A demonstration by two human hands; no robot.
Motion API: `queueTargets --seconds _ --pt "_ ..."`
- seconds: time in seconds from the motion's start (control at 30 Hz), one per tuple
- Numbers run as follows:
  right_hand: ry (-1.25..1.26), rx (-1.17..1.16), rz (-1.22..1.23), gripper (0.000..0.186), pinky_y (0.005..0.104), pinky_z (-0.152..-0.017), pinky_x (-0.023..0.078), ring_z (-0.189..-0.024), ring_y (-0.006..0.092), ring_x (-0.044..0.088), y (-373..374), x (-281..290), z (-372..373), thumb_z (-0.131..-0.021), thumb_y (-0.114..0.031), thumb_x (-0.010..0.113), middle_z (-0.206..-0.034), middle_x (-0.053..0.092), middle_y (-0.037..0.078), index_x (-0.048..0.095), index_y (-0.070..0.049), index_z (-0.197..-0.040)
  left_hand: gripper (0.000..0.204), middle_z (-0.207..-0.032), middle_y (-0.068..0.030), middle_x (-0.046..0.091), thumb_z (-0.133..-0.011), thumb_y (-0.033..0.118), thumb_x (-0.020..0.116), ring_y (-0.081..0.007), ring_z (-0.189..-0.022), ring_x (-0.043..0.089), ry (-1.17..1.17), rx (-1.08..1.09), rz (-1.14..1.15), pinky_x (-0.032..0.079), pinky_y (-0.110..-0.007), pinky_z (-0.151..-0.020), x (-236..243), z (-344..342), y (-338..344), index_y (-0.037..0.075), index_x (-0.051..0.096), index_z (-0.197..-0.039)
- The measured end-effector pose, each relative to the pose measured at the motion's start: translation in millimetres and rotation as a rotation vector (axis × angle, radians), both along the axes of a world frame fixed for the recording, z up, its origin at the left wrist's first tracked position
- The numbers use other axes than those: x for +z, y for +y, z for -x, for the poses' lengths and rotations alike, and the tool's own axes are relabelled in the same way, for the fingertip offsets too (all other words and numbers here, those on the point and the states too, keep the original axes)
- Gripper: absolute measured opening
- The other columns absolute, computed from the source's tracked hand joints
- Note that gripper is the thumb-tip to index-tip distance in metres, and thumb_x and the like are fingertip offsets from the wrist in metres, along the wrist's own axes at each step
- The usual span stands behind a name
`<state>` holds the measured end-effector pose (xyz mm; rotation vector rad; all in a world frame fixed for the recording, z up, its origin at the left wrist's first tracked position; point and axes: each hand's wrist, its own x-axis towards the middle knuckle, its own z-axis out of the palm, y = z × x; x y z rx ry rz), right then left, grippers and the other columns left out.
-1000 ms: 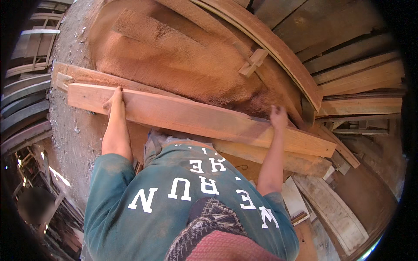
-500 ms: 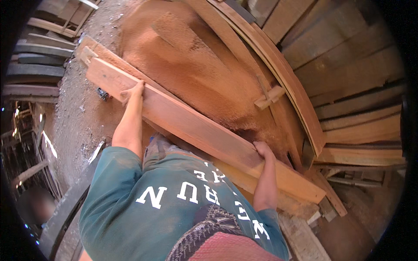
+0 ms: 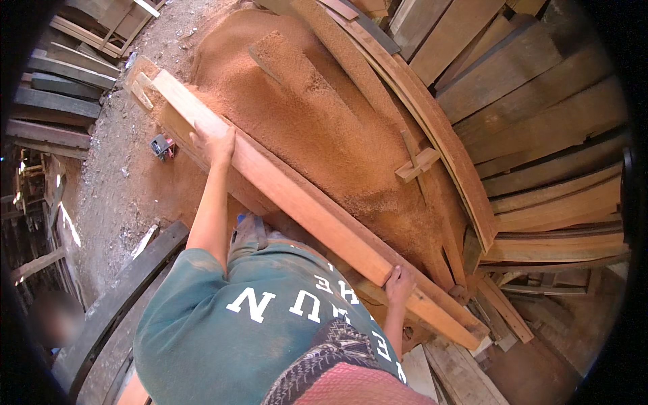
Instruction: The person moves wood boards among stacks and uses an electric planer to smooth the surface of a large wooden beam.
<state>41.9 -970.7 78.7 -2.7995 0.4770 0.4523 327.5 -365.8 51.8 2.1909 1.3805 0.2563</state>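
Beside sawdust heap (image 3: pixel 317 152), hands (image 3: pixel 216 143) half-closed, gripping wooden beam (image 3: pixel 304 206); planks (image 3: pixel 516 111) crowding right side.

The wooden beam (image 3: pixel 297 196) hides much of the lower board (image 3: pixel 143 69) from me; sawdust (image 3: pixel 324 169) half buries a plank (image 3: pixel 275 55); the gadget (image 3: pixel 162 146) near the sawdust's left edge is too small to make out; the green shirt (image 3: pixel 209 324) gets cut off below.
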Motion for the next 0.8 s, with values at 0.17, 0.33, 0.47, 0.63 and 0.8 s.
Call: queueTargets --seconds 0.17,0.33,0.47,0.63,0.8 --pt "-0.125 0.001 -0.038 0.039 0.0623 -0.104 0.038 -0.113 0.0478 0.058 28 17 30 -0.103 -0.038 0.055 -0.112 0.069 0.027 0.069 -0.002 -0.110 0.108 -0.173 -0.0282 0.011 -0.079 0.041 0.078 -0.0481 -0.160 0.010 0.400 -0.052 -0.085 0.025 -0.074 -0.120 33 -17 -16 0.021 0.021 -0.168" --pt "0.105 0.204 -0.080 0.084 0.0648 -0.115 0.030 -0.139 0.0446 0.045 37 68 15 -0.089 -0.052 0.074 -0.152 0.050 0.026 0.047 -0.002 -0.151 0.091 -0.174 -0.0276 0.010 -0.086 0.027 0.069 -0.0492 -0.161 0.005 0.424 -0.187 -0.084 0.017 -0.077 -0.121 40 -9 -22 0.022 0.027 -0.167" --pt "0.183 0.441 0.071 0.109 0.0670 -0.116 0.028 -0.142 0.0454 0.041 60 66 15 -0.076 -0.046 0.087 -0.158 0.041 0.026 0.032 -0.003 -0.159 0.097 -0.175 -0.0246 0.003 -0.084 0.031 0.073 -0.0507 -0.161 0.001 0.376 -0.039 -0.091 0.015 -0.077 -0.122 46 5 -15 0.023 0.025 -0.168" --pt "0.193 0.329 0.056 0.097 0.0655 -0.112 0.034 -0.136 0.0444 0.046 59 37 14 -0.067 -0.024 0.091 -0.137 0.052 0.024 0.041 -0.002 -0.148 0.097 -0.176 -0.0218 0.000 -0.085 0.030 0.073 -0.0497 -0.161 0.003 0.334 -0.026 0.040 0.019 -0.076 -0.121 52 12 -13 0.022 0.024 -0.169" --pt "0.317 0.355 0.080 0.068 0.0646 -0.102 0.041 -0.128 0.0405 0.053 48 30 7 -0.067 -0.023 0.090 -0.126 0.056 0.021 0.053 -0.002 -0.121 0.092 -0.175 -0.0226 0.008 -0.083 0.024 0.073 -0.0464 -0.156 0.022 0.248 -0.030 -0.007 0.030 -0.067 -0.120 49 19 -11 0.018 0.032 -0.166"
